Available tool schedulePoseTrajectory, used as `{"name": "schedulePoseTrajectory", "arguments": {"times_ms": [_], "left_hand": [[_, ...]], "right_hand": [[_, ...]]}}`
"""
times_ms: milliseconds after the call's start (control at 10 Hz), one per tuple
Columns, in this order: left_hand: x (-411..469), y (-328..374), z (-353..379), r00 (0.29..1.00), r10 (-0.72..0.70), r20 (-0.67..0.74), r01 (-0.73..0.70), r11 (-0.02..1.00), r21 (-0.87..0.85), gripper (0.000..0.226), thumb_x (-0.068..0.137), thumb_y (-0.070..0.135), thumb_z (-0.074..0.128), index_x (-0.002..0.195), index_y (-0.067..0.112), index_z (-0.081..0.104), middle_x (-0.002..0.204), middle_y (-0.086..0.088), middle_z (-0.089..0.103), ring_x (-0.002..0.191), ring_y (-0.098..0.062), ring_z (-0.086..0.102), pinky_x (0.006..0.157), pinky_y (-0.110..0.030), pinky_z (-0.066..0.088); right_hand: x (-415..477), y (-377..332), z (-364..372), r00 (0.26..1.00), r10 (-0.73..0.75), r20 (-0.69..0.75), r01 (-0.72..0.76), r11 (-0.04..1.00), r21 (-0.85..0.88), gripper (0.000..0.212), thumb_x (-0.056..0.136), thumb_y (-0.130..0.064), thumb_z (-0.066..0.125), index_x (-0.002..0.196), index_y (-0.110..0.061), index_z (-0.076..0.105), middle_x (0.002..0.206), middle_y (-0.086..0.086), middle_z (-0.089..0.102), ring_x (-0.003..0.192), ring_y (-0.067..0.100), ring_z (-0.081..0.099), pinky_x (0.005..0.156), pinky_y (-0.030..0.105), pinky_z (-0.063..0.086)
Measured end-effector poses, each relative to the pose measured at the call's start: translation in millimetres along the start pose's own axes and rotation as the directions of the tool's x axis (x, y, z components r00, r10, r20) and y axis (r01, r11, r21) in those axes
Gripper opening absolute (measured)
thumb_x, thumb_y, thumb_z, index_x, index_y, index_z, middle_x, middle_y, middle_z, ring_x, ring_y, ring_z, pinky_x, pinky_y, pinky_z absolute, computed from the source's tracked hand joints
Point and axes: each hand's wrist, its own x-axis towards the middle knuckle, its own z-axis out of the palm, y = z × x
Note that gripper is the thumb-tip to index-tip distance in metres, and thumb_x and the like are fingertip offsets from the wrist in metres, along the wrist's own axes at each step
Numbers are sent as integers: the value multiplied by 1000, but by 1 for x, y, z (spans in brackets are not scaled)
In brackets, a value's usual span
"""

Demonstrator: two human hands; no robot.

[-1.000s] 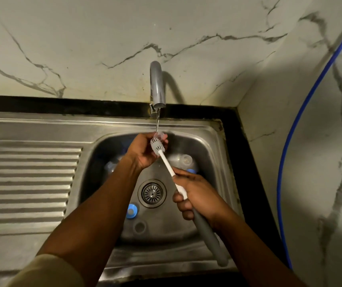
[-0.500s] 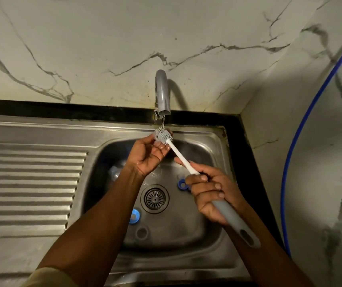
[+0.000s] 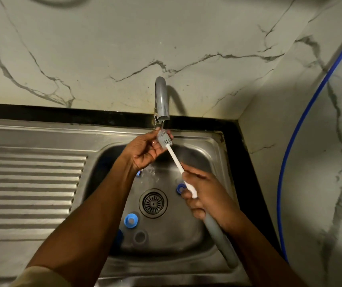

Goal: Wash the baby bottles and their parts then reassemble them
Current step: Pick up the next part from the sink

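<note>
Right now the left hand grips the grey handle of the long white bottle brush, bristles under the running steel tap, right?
No: the head view shows the right hand gripping the grey handle of the long white bottle brush, bristles under the running steel tap.

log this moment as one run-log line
step: rinsing brush under running tap | left hand: pinches brush head | right hand: grips brush handle | sink: blue ring beside drain

Domestic kitchen, identified by stainless steel sink (image 3: 214, 145) with ribbed drainboard (image 3: 31, 183), running tap (image 3: 161, 100), marble-pattern wall tiles (image 3: 103, 48).
</note>
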Motion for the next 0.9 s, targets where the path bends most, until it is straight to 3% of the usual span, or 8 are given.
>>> {"name": "schedulePoseTrajectory", "arguments": {"times_ms": [100,200,400,500,600,700,800,900], "left_hand": [[9,5,6,984,73,-163,15,875,483,20,90,15,72,106,3,70,102,-17,74,84,-23,75,74,-38,63],[10,5,18,979,96,-181,-1,885,465,15,91,16,72,100,4,69,92,-15,72,75,-21,73,73,-34,59],[-7,-5,35,998,-52,47,58,990,-126,15,91,21,57,85,9,63,73,-5,70,64,-16,70,90,-45,57],[3,-10,47,977,-85,-198,108,988,110,30,102,18,40,74,16,50,55,1,58,46,-12,58,73,-41,61],[8,-13,56,936,70,-346,58,936,346,29,104,17,35,78,15,48,51,-1,52,44,-14,53,67,-37,53],[0,-8,56,985,-56,-165,74,992,101,27,100,19,45,75,13,53,59,-1,59,51,-14,60,72,-37,57],[-8,-2,53,995,-65,70,71,994,-80,13,86,21,57,84,10,62,75,-2,69,64,-14,68,73,-36,61],[5,-10,54,992,-61,-109,68,996,61,23,95,22,49,76,12,56,69,-4,62,54,-17,63,64,-35,60]], "right_hand": [[9,22,-2,937,-339,-84,99,488,-867,46,105,-26,40,148,-43,39,95,3,63,67,13,56,60,29,50],[9,22,6,934,-347,-85,162,623,-765,47,105,-25,42,145,-48,38,90,3,64,62,12,54,55,27,47],[-6,-3,-4,926,158,342,-315,821,476,25,101,-28,48,125,-26,55,60,-3,39,31,1,32,24,14,24],[-4,6,-2,989,-140,-50,106,902,-419,34,105,-25,48,135,-36,56,74,5,60,48,13,53,41,26,45],[7,22,0,894,-443,-64,101,339,-936,48,104,-29,42,151,-42,36,104,10,66,90,24,63,75,37,54],[3,11,1,980,-187,-67,156,933,-325,36,104,-25,48,137,-38,55,70,6,57,44,10,51,40,23,44],[-7,-10,-8,929,91,360,-286,793,538,19,93,-22,61,110,-27,56,53,-3,41,27,1,33,23,14,26],[-7,-3,-5,997,-30,75,32,999,-13,28,101,-22,53,127,-33,59,62,-2,50,37,4,45,32,17,35]]}}
